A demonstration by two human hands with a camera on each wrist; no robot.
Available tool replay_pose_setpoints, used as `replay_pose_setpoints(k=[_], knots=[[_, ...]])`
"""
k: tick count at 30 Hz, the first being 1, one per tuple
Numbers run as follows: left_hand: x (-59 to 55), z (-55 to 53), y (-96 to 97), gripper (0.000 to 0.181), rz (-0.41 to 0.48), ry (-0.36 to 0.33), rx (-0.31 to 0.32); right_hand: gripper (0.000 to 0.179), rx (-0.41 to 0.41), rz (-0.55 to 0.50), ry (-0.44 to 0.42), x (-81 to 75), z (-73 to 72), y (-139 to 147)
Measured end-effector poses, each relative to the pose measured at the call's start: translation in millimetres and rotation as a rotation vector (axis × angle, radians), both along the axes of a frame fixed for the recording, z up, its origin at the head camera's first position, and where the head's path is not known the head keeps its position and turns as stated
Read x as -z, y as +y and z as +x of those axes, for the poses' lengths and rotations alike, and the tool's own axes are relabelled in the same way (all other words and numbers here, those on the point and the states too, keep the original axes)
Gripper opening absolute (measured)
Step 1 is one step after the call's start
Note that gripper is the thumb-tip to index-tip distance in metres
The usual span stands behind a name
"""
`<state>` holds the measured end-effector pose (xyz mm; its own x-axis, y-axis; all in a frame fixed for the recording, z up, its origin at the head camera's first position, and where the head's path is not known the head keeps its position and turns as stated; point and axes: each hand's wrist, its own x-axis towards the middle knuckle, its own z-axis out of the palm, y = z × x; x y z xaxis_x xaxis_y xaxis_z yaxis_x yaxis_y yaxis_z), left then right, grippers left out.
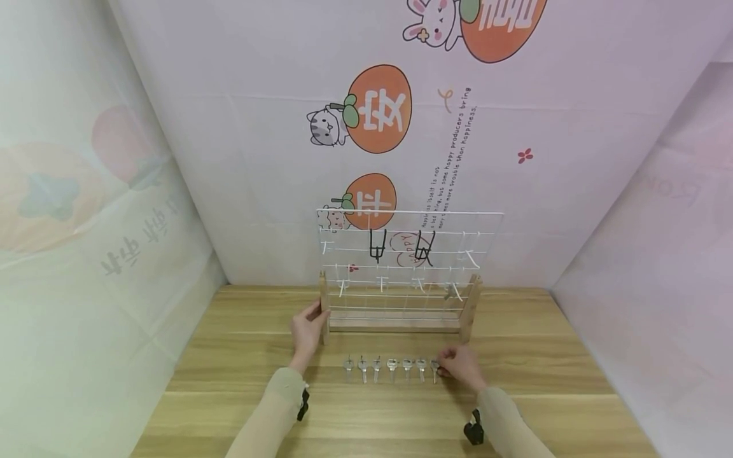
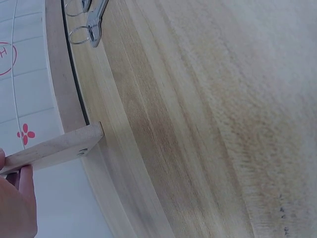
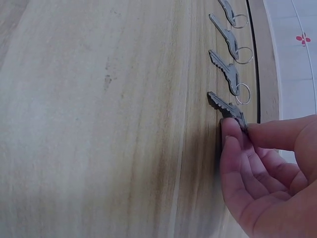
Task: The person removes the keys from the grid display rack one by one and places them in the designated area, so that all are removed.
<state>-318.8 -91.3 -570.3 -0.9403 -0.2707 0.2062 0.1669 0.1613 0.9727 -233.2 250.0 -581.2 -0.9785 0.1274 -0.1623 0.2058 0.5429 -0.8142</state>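
Note:
A white wire grid rack [image 1: 412,267] with wooden side posts stands at the back of the table. My left hand [image 1: 307,331] grips its left post [image 2: 54,146] between thumb and fingers. Several silver keys [image 1: 392,366] with small rings lie in a row in front of the rack. At the right end of that row, my right hand [image 1: 460,366] pinches the head of the last key [image 3: 225,105] between thumb and fingers. The key's toothed blade points away from the fingers, and its ring end is mostly hidden by them.
White hooks [image 1: 382,284] and two black hooks [image 1: 376,245] hang on the grid. A key [image 1: 450,292] hangs from a lower right hook. The wood-grain table [image 1: 366,420] is bounded by printed white cloth walls [image 1: 275,159] at the back and both sides.

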Motion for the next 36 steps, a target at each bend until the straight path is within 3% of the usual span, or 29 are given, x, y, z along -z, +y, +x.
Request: replay_pose_setpoints(k=[17,32,33,36], knots=[[-0.3,3.2,1.1,0.032,-0.003,0.021,-0.012,0.006,-0.028,0.07,0.015,-1.6,2.4,-0.4],[-0.5,1.8,0.9,0.033,-0.004,0.019,-0.005,0.002,-0.005,0.062,0.04,10.8,-2.2,4.0],[-0.6,1.9,0.9,0.033,-0.003,0.013,-0.006,0.004,-0.003,0.062,0.032,3.2,0.9,0.9],[-0.8,1.8,1.1,0.034,-0.008,-0.003,-0.013,0.005,-0.003,0.069,0.04,3.6,0.4,1.0]])
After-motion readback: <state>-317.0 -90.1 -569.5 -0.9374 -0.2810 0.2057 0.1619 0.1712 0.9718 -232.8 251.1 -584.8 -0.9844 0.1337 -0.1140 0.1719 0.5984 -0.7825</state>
